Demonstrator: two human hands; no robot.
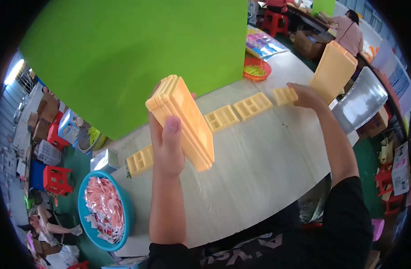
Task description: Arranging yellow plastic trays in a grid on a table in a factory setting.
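My left hand (168, 150) is closed round a thick stack of pale yellow plastic compartment trays (192, 127), held tilted above the table, thumb on the near side. At the far right, my right hand (308, 96) grips the edge of a single yellow tray (284, 96), which lies at the end of a row on the table. Left of it in the row are two more divided trays, one (253, 106) beside the other (222, 118). Another tray (140, 160) lies at the left, partly behind my left hand. The stack hides the row's middle.
A green panel (138, 58) stands along the table's (246, 179) far side. At the left sits a blue basin (130, 215) of pink packets, near a metal tin (104, 160). A red basket (269, 71), an upright yellow stack (334, 69) and a silver tray (365, 98) stand rightward.
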